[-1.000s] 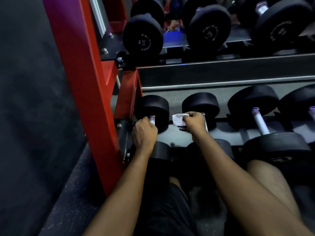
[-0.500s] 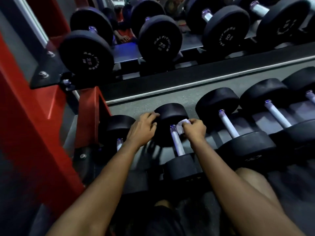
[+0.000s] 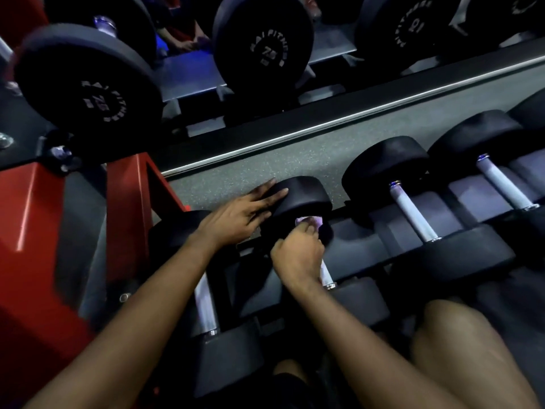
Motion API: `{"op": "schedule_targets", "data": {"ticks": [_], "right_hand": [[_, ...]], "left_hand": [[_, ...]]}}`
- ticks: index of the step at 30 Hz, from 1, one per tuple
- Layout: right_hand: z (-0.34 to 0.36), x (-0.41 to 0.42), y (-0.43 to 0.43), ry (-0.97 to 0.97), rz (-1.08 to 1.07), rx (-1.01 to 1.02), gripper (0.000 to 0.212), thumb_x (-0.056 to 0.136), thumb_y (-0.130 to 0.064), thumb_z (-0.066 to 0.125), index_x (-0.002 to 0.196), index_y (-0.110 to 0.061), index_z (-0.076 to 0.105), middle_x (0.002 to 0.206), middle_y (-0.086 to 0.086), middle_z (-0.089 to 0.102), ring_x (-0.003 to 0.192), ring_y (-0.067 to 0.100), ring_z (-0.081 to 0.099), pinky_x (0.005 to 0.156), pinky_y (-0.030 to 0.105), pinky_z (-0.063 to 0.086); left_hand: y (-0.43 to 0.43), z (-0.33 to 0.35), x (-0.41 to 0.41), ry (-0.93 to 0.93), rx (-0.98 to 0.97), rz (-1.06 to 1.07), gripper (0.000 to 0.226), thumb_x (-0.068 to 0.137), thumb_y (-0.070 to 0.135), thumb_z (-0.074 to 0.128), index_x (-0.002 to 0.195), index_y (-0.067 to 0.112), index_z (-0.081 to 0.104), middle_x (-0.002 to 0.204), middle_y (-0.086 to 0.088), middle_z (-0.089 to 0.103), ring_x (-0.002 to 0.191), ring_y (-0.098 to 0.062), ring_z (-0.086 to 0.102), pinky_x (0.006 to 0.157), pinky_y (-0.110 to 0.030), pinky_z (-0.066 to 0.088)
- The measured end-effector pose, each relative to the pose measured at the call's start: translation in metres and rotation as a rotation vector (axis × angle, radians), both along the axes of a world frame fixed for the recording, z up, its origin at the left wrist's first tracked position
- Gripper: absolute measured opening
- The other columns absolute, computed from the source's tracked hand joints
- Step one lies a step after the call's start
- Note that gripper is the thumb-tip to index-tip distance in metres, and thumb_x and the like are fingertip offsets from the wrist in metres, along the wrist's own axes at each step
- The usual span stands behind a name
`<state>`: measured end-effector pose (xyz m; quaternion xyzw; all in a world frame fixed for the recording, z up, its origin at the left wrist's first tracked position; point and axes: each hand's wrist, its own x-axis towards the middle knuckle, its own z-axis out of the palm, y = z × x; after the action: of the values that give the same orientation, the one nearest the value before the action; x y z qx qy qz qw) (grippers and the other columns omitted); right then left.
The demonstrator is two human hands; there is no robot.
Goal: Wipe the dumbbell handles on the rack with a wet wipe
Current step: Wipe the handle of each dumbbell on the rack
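Dumbbell handle [image 3: 326, 275], second from the rack's red upright [image 3: 124, 219], now sits inside the right hand [image 3: 298, 255], fist closed around it with the wet wipe [image 3: 309, 221]; the left hand [image 3: 236, 215], fingers spread flat, has shifted onto its far head [image 3: 303, 196]. Neighbouring dumbbells crowd both sides, leaving room only along the bar.

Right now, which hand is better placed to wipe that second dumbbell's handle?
The right hand. It already holds the wet wipe and is wrapped around the handle. The left hand lies flat and open on the dumbbell's far head, only steadying it.
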<state>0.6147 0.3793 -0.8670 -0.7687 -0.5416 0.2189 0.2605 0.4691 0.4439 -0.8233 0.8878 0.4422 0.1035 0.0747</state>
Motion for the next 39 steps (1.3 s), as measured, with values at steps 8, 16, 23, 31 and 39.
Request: {"op": "schedule_targets", "data": {"ticks": [8, 16, 23, 31, 39], "right_hand": [[0.026, 0.027, 0.012, 0.140, 0.048, -0.113, 0.036, 0.086, -0.019, 0.054, 0.117, -0.001, 0.062, 0.121, 0.021, 0.062, 0.113, 0.037, 0.059, 0.092, 0.034, 0.047], [0.026, 0.033, 0.010, 0.078, 0.058, -0.068, 0.030, 0.088, -0.017, 0.052, 0.110, -0.001, 0.064, 0.114, 0.022, 0.066, 0.108, 0.039, 0.061, 0.088, 0.038, 0.048], [0.024, 0.029, -0.010, -0.287, 0.213, 0.015, 0.035, 0.092, -0.013, 0.048, 0.126, -0.010, 0.055, 0.121, 0.012, 0.063, 0.106, 0.029, 0.064, 0.082, 0.032, 0.050], [0.001, 0.026, -0.017, -0.708, 0.495, 0.009, 0.060, 0.098, -0.026, 0.037, 0.150, 0.002, 0.027, 0.156, 0.021, 0.029, 0.146, 0.029, 0.025, 0.119, 0.039, 0.017], [0.005, 0.025, -0.020, -0.628, 0.505, 0.052, 0.068, 0.095, -0.038, 0.042, 0.150, 0.000, 0.028, 0.158, 0.017, 0.025, 0.149, 0.027, 0.015, 0.122, 0.040, 0.006]], "left_hand": [[-0.002, -0.002, 0.001, -0.106, -0.046, 0.006, 0.061, 0.101, 0.025, 0.055, 0.152, 0.044, 0.026, 0.163, 0.020, 0.012, 0.140, 0.002, 0.027, 0.109, -0.008, 0.022], [-0.001, -0.005, 0.001, -0.106, -0.039, 0.011, 0.061, 0.101, 0.028, 0.055, 0.150, 0.050, 0.027, 0.162, 0.026, 0.012, 0.142, -0.005, 0.034, 0.116, -0.029, 0.033], [-0.003, -0.003, 0.003, -0.101, -0.027, 0.022, 0.061, 0.101, 0.030, 0.055, 0.149, 0.052, 0.026, 0.160, 0.029, 0.011, 0.139, -0.005, 0.038, 0.114, -0.032, 0.037], [-0.003, -0.003, 0.003, -0.097, -0.017, 0.025, 0.062, 0.100, 0.030, 0.055, 0.149, 0.054, 0.024, 0.160, 0.029, 0.011, 0.139, -0.008, 0.040, 0.113, -0.037, 0.039], [-0.003, -0.004, 0.002, -0.110, -0.017, 0.030, 0.061, 0.100, 0.030, 0.055, 0.148, 0.055, 0.026, 0.160, 0.031, 0.011, 0.139, -0.009, 0.041, 0.113, -0.039, 0.041]]}}
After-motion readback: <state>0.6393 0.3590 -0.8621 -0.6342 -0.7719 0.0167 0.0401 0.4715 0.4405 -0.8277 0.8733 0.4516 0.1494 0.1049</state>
